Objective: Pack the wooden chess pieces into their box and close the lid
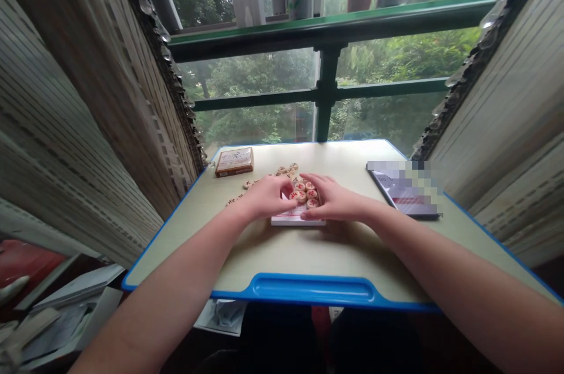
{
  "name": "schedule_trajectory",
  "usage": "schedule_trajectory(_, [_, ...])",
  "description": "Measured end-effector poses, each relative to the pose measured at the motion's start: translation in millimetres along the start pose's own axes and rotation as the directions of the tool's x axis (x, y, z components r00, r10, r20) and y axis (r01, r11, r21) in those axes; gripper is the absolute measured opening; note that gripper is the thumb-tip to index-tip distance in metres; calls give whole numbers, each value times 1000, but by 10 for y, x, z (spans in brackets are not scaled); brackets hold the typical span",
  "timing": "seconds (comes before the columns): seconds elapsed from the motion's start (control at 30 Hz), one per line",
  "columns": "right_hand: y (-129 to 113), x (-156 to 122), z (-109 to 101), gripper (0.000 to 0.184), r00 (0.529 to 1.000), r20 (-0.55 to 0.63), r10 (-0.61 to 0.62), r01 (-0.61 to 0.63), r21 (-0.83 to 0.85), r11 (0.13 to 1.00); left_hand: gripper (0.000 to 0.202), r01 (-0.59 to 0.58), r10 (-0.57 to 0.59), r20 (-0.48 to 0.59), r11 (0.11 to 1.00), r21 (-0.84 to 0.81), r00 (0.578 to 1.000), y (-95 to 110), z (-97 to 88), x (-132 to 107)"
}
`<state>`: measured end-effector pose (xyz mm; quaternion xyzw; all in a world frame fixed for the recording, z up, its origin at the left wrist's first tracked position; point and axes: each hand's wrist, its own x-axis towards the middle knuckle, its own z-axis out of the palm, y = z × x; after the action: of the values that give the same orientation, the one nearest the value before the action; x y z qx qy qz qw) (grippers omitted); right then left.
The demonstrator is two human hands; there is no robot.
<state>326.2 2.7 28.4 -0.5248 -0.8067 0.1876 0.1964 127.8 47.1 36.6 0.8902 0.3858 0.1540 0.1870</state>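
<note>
Several round Chinese chess pieces (300, 187) with red characters are bunched together on a small white board (286, 222) with red lines. My left hand (267, 195) curves along the left side of this bunch, thumb and fingers apart, its fingertips close to the nearest piece; whether they touch is unclear. On the other side, my right hand (337, 199) cups the pieces with thumb and fingers spread. More chess pieces (288, 171) lie loose behind the board, and others (247, 184) lie to the left, partly hidden by my left hand.
A flat brown-edged box (235, 161) sits at the table's back left. A phone or tablet (403, 192), partly blurred out, lies at the right. The table (185, 256) has a blue rim and a blue front groove (314, 289). Curtains flank it; a window stands behind.
</note>
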Motion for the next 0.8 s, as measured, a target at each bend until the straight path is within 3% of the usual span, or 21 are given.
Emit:
schedule_trajectory(0.17, [63,81,-36,44,968,-117,222,-194,211,958,25,-15,19,34,993,-120,999,15,4,-7])
schedule_trajectory(0.3, [80,132,3,28,930,-214,298,-250,225,942,25,-41,43,15,992,-122,999,16,40,12])
schedule_trajectory(0.4, [69,118,4,25,932,-278,234,-190,176,966,23,-66,65,-5,993,-95,998,36,40,12])
schedule_trajectory(0.57, [13,69,-27,17,933,-354,-58,75,33,997,22,-59,59,3,998,9,998,65,-14,-22])
schedule_trajectory(0.8, [25,78,11,15,905,-416,-83,88,-6,996,20,-105,93,148,991,80,985,85,-16,-52])
